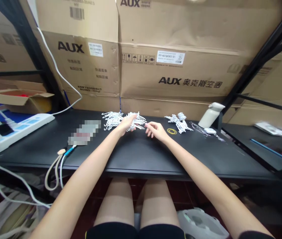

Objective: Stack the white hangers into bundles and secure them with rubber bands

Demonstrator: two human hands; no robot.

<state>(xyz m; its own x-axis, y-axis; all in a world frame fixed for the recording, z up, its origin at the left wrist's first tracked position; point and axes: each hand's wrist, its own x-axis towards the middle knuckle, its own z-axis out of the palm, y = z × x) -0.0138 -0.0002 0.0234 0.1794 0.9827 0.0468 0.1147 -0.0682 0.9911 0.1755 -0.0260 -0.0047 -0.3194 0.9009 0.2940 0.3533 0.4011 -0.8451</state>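
My left hand (pixel 127 125) is closed around a bunch of thin white wire hooks (pixel 139 120), whose bent ends stick out past the fingers. Just left of it lies a loose pile of similar white hooks (pixel 113 120) on the black desk. My right hand (pixel 155 130) is beside the bunch's right end, fingers curled and thumb against the index finger. Whether anything is pinched there is too small to tell. Yellow rubber bands (pixel 172 131) lie to its right, near tied bundles of white hooks (pixel 179 122).
A white bottle (pixel 210 114) and a small white case (pixel 209 131) stand at the right. A blurred-out phone-like object (pixel 83 132) with a cable lies left. A white power strip (pixel 28 127) lies along the left side. Large cartons (pixel 141 76) wall the back; black posts frame both sides.
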